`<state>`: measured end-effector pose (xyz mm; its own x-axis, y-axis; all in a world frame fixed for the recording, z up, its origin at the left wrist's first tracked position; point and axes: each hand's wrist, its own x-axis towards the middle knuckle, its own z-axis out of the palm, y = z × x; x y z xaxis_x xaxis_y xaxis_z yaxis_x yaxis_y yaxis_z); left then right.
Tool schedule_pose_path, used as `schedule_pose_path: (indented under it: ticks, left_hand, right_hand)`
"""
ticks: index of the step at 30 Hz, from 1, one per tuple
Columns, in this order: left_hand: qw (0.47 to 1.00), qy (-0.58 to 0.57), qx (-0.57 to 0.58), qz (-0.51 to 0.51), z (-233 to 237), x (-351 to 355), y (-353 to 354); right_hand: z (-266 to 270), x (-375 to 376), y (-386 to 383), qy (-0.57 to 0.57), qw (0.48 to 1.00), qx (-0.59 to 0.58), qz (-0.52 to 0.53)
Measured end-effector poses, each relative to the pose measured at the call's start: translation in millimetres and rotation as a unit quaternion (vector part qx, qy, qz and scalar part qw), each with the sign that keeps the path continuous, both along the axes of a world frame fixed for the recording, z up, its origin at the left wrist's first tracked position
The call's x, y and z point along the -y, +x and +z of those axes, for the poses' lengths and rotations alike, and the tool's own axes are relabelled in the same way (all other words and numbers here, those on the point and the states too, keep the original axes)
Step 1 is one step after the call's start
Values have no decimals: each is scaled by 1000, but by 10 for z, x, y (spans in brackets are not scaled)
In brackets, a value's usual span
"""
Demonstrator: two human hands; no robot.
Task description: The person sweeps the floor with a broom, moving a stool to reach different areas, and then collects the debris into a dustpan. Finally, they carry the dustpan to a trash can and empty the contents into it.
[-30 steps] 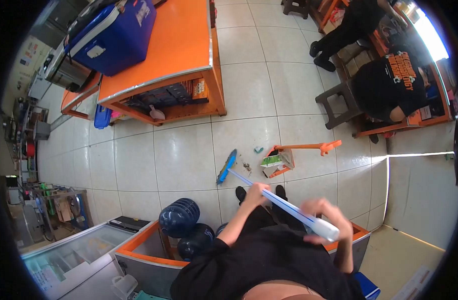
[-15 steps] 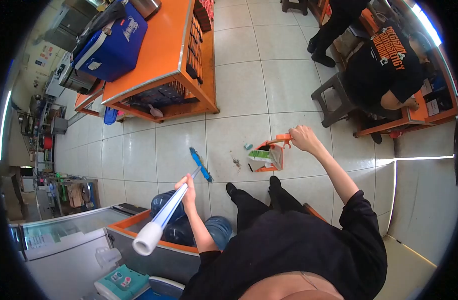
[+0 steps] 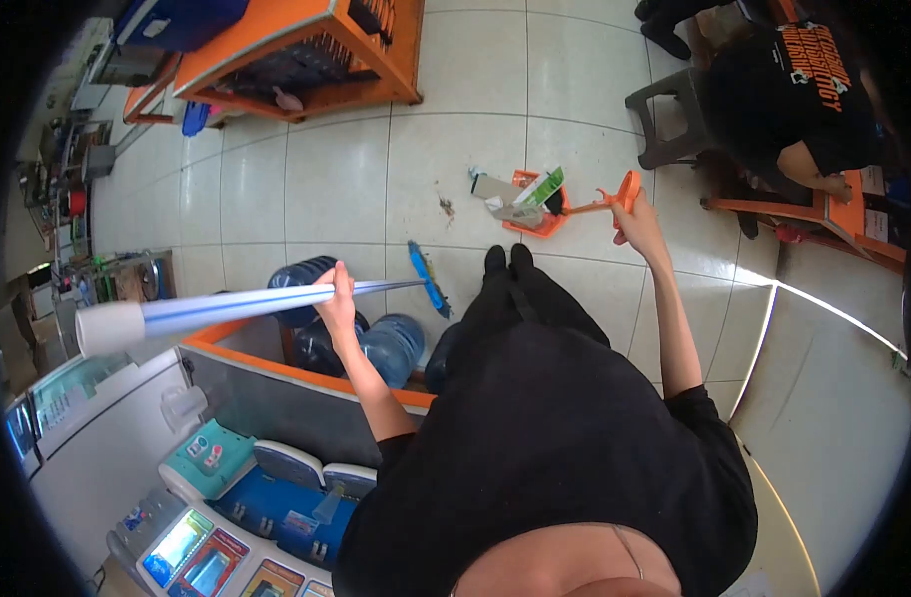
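Observation:
My left hand is wrapped round the white and blue handle of a broom, whose blue head rests on the tiled floor near my feet. In my right hand is the orange handle of a dustpan in front of my shoes. Cardboard pieces and a green and white wrapper lie in the dustpan, some jutting over its left edge. Between the broom head and the dustpan, a small pile of debris sits on the floor.
Large blue water bottles stand at my left beside an orange-edged counter. An orange table is ahead on the left. To the right, a person in a black shirt sits on a grey stool; another person's dark shoes show beyond.
The broom handle has swung flatter toward the left, and its head is nearer my feet. The dustpan has tilted and turned, with its contents now sticking out. The view has shifted downward.

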<state>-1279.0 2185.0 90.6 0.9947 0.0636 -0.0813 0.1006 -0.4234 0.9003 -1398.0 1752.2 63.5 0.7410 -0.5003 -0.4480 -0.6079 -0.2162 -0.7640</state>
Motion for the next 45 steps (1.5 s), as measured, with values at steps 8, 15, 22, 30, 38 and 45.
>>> schedule_pose_path:
  ticks: [8,15,22,30,38,45]
  left_hand:
    - [998,-4,-53,-20,-36,92,-220]
    - [997,23,-33,-67,-80,65,-209]
    - [969,48,27,-242,-382,720,59]
    - [947,85,74,-302,-751,561,220]
    - [939,12,135,-317,-2240,596,156]
    - [895,-64,74,-436,-1610,1481,-247]
  right_hand:
    - [46,91,-68,-45,996,-41,71]
    - [398,-82,22,-360,923,-28,133]
    - [2081,-1511,1001,77,786,523,320]
    - [1567,-1745,473,296,759,500,295]
    - [995,-2135,319,146,840,357,383]
    - [1758,-1899,151,104,884,327,318]
